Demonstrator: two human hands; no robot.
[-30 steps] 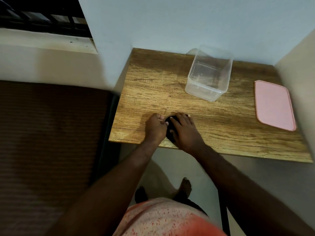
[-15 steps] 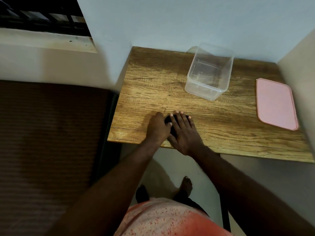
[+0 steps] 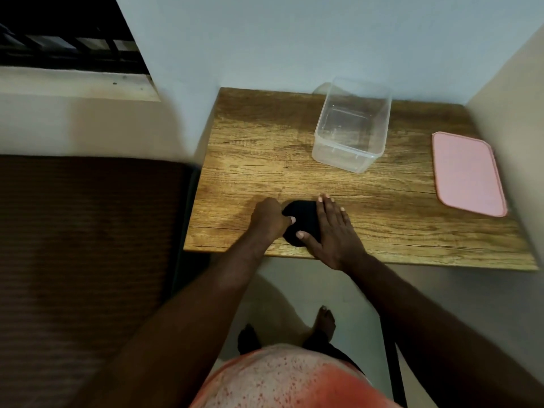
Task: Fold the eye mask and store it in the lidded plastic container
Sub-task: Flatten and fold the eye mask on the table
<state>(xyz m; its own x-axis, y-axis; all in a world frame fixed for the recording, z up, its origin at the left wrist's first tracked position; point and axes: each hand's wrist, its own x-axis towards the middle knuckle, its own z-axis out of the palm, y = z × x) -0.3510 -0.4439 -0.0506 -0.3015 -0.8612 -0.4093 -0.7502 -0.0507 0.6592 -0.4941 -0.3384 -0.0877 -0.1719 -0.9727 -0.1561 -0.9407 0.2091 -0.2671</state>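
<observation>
A black eye mask (image 3: 303, 220) lies folded into a small bundle near the front edge of the wooden table (image 3: 265, 154). My left hand (image 3: 269, 219) curls against its left side, thumb pressing on the fabric. My right hand (image 3: 334, 234) lies flat along its right side, fingers stretched forward and thumb on the mask's near edge. The clear plastic container (image 3: 351, 128) stands open and empty at the back of the table. Its pink lid (image 3: 468, 172) lies flat at the right.
The table sits in a corner, with walls behind and to the right. A dark brown mattress (image 3: 85, 260) lies to the left, below a barred window (image 3: 59, 33). My bare feet show under the table's front edge.
My right hand has slid off the top of the mask to its right side, uncovering more black fabric. My left hand stays at the left edge.
</observation>
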